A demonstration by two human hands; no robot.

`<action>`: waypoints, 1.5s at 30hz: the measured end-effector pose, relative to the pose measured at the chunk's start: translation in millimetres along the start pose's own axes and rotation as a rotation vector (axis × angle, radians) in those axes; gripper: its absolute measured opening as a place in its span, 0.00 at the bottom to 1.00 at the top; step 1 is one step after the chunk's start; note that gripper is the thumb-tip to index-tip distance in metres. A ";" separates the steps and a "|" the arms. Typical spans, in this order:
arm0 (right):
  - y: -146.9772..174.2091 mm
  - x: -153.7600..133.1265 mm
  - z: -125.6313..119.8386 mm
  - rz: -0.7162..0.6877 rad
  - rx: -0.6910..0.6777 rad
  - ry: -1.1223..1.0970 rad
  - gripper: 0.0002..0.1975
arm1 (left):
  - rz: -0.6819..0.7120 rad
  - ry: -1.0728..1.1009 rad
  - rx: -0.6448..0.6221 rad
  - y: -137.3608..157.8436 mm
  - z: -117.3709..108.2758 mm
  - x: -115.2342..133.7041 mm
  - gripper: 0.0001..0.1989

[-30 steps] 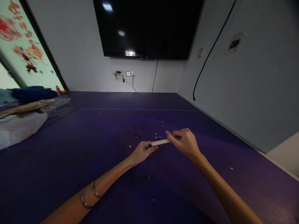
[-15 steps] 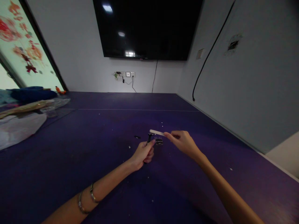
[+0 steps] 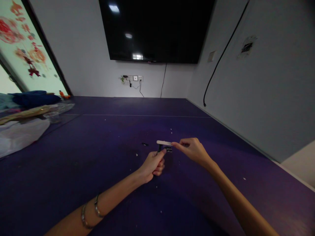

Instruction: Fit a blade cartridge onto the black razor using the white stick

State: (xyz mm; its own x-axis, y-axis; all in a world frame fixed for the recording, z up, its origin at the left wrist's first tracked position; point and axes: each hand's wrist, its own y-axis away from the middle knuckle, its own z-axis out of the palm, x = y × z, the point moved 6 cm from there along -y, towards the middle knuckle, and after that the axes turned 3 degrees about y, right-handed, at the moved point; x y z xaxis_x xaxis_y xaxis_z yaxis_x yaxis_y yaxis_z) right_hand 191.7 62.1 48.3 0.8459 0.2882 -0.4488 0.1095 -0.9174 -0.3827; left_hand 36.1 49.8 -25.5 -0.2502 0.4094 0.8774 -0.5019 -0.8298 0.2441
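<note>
Pinches the white stick (image 3: 163,143) by one end in the right grip (image 3: 194,150), at the head of the black tool (image 3: 159,148) clasped in the left grip (image 3: 153,165). Looks light, stiff, perhaps slippery; best held near that end.

The left hand (image 3: 153,165) grips a slim black tool (image 3: 159,148); the right hand (image 3: 192,147) pinches a white stick (image 3: 163,143) that lies across the tool's far end. Just right of the tool, a small dark item (image 3: 168,149) rests on the purple surface (image 3: 110,193), a black piece (image 3: 145,144) to the left. At the far wall hangs a television (image 3: 157,32)
</note>
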 end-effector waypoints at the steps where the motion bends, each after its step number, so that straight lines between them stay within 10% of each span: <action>1: 0.0 0.5 -0.4 0.000 -0.003 0.003 0.26 | -0.002 0.003 -0.010 0.1 0.9 -1.0 0.24; 23: -7.0 30.7 -3.8 0.012 -0.095 -0.115 0.24 | 0.084 0.004 0.004 -2.0 -2.8 6.5 0.26; 34: 40.0 -60.8 43.2 0.444 -0.402 -1.436 0.13 | 0.133 -0.080 0.018 -12.9 -14.5 7.3 0.26; 45: 93.7 -94.4 78.7 0.679 -0.473 -1.773 0.15 | 0.168 -0.163 0.043 -11.4 -14.1 7.4 0.25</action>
State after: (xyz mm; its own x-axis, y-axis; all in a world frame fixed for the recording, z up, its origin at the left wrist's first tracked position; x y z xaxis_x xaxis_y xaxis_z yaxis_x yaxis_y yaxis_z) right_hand 81.0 -29.5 -8.8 -0.5602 -0.4585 -0.6899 0.4088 -0.8774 0.2512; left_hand 28.3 67.6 -27.6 -0.1890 0.2002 0.9614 -0.4281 -0.8979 0.1028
